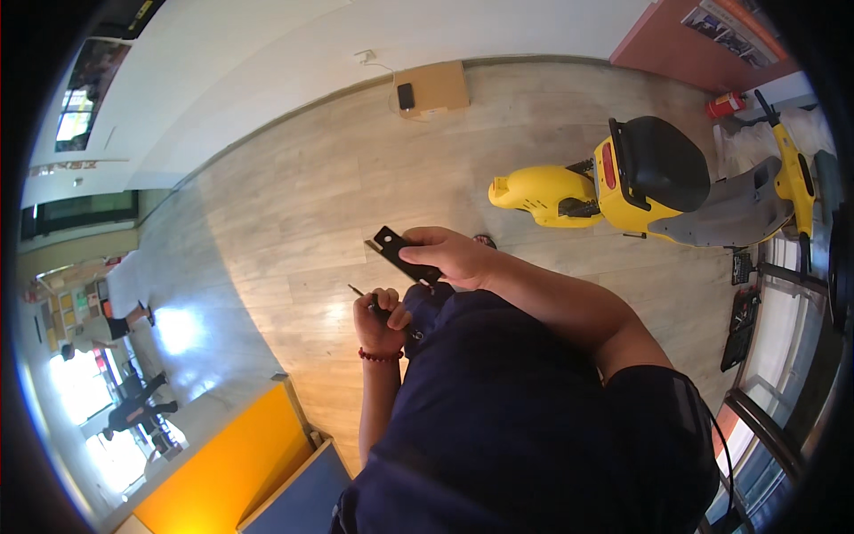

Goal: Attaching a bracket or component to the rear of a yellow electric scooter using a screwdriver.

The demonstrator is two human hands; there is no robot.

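In my right hand (449,255) is a flat black bracket (389,238) with a round hole near its outer end. My thumb lies on its upper face, and a lighter metal strip runs along one edge. Lower and to the left, my left hand (382,331) closes round a slim tool with a dark handle and a thin shaft (357,291), which looks like a screwdriver. The shaft points up and left, apart from the bracket. My fingers hide most of the handle.
To the right stands a yellow scooter (614,191) with a black seat. A dark phone (406,95) rests on cardboard (445,84) by the wall. A black tool case (740,327) lies far right. Yellow (233,458) and blue panels (307,498) stand lower left. Other people are far left.
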